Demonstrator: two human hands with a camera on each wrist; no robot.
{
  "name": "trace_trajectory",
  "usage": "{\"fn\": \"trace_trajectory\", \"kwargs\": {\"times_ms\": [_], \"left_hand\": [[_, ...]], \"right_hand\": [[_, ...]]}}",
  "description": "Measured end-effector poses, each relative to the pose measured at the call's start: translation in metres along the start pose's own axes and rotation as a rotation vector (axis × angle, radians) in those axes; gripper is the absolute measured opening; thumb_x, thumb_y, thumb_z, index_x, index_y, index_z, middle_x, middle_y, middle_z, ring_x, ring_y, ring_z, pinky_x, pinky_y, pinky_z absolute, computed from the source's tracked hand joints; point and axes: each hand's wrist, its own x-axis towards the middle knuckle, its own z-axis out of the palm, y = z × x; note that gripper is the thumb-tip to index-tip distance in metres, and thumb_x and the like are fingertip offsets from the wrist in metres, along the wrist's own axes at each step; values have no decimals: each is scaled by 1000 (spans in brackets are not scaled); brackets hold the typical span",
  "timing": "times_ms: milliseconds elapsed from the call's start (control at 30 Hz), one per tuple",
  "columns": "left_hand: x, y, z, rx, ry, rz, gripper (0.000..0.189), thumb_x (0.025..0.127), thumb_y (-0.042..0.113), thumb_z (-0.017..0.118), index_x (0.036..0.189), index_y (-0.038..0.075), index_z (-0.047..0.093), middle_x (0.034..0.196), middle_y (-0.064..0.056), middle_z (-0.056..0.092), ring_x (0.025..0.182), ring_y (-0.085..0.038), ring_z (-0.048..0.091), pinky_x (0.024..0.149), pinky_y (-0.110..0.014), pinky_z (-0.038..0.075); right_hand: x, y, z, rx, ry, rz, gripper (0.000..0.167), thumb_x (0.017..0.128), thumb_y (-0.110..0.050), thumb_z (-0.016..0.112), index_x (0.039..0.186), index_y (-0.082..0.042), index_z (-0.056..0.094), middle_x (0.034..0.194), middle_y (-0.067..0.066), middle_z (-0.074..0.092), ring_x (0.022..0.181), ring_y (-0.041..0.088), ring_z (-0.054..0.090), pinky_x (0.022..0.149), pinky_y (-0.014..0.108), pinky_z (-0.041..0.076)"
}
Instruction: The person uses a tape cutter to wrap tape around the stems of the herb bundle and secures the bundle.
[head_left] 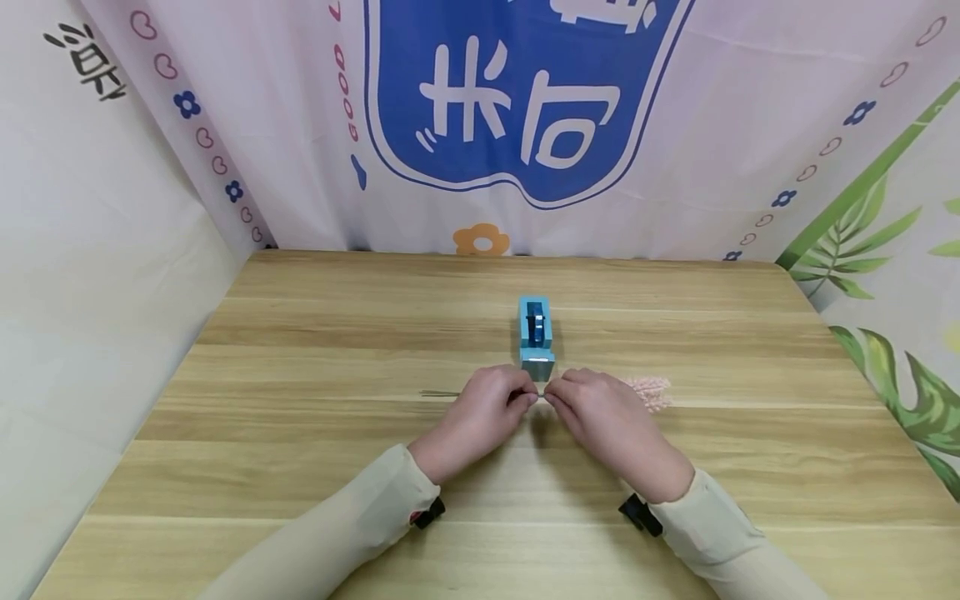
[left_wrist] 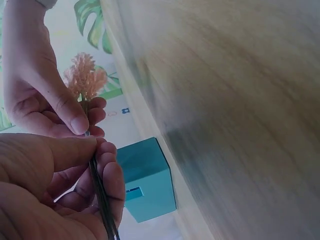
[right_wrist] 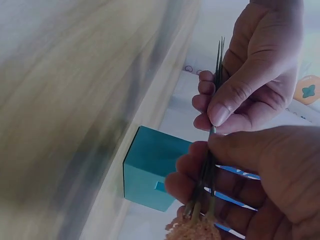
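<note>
A bunch of pink artificial flowers (head_left: 649, 392) lies crosswise between the two hands, its heads at the right and its thin dark green stems (head_left: 438, 393) poking out at the left. My left hand (head_left: 487, 410) pinches the stems between thumb and curled fingers. Close beside it, my right hand (head_left: 611, 429) pinches them nearer the pink heads. Only a short bit of stem shows between the two thumbs. In the right wrist view the stems (right_wrist: 218, 65) run past the left thumb, and the flower heads (right_wrist: 194, 229) are partly cut off at the bottom.
A blue tape dispenser (head_left: 537, 367) stands on the wooden table (head_left: 337, 325) just beyond the fingertips. Behind the table's far edge hangs a printed curtain (head_left: 300, 167). More cloth (head_left: 97, 250) hangs at the left side.
</note>
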Motion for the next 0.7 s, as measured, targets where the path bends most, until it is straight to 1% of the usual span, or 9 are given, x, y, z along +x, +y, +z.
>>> {"fn": "trace_trajectory", "kwargs": {"times_ms": [33, 100, 300, 500, 700], "left_hand": [[0, 0, 0, 2, 1, 1, 9, 99, 5, 70, 96, 2, 78, 90, -6, 76, 80, -13, 64, 72, -25, 54], [0, 0, 1, 15, -2, 3, 11, 100, 6, 69, 97, 2, 78, 91, -7, 75, 80, -15, 65, 73, -27, 55], [-1, 0, 3, 73, -25, 8, 16, 104, 8, 63, 102, 2, 77, 93, -8, 74, 82, -16, 64, 76, -29, 56], [0, -3, 4, 56, -31, -9, 16, 104, 8, 63, 103, 2, 78, 93, -9, 74, 81, -15, 63, 74, -27, 55], [0, -5, 3, 41, -16, -12, 15, 103, 8, 65, 102, 3, 78, 93, -7, 74, 80, -14, 62, 73, -26, 54]], "right_hand": [[0, 0, 0, -6, 5, -1, 6, 98, -16, 75, 96, -12, 79, 87, -4, 73, 80, 12, 68, 72, 32, 60], [0, 0, -1, -11, 14, 0, 6, 97, -17, 76, 95, -12, 80, 87, -4, 73, 81, 13, 69, 74, 33, 60], [0, 2, 0, -40, 42, -18, 6, 95, -17, 79, 91, -13, 79, 83, -5, 72, 77, 13, 65, 72, 33, 57], [0, 4, 3, -43, 64, -27, 5, 94, -16, 79, 90, -13, 76, 82, -5, 68, 76, 13, 60, 70, 31, 54], [0, 3, 5, -70, 49, -36, 8, 95, -17, 78, 92, -12, 74, 79, -4, 63, 70, 10, 55, 66, 29, 52]]}}
